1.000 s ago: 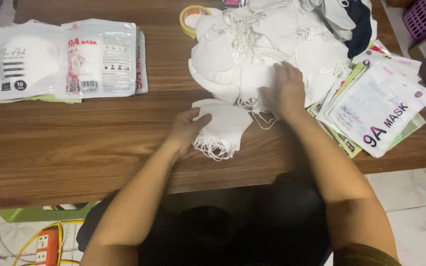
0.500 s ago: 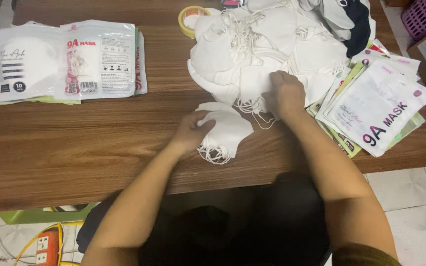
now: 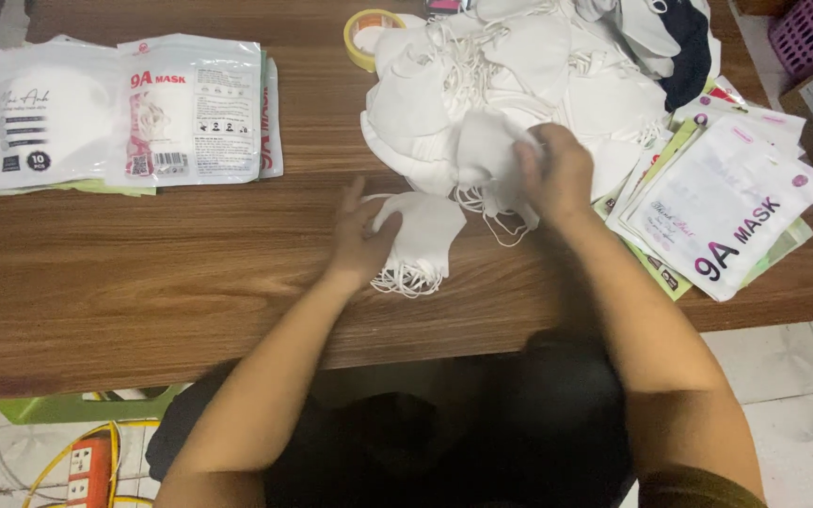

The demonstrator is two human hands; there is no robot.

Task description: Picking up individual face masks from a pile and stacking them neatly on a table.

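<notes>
Head view: a brown wooden counter [image 3: 190, 273] stands over a pale tiled floor, with a roll of tape [image 3: 369, 33] at the far edge. The left hand [image 3: 361, 235] lies flat, fingers spread, pressing a small stack of white masks [image 3: 421, 243] just right of it, long axis running toward the person. The right hand [image 3: 557, 174], nearer the big pile of masks [image 3: 519, 85], pinches one mask [image 3: 486, 155] at the pile's near edge. Filled packets [image 3: 134, 113] lie far left, empty pouches [image 3: 726, 207] to the right.

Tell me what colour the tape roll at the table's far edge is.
Yellow; the tape roll shows in the head view, beside the mask pile.
</notes>
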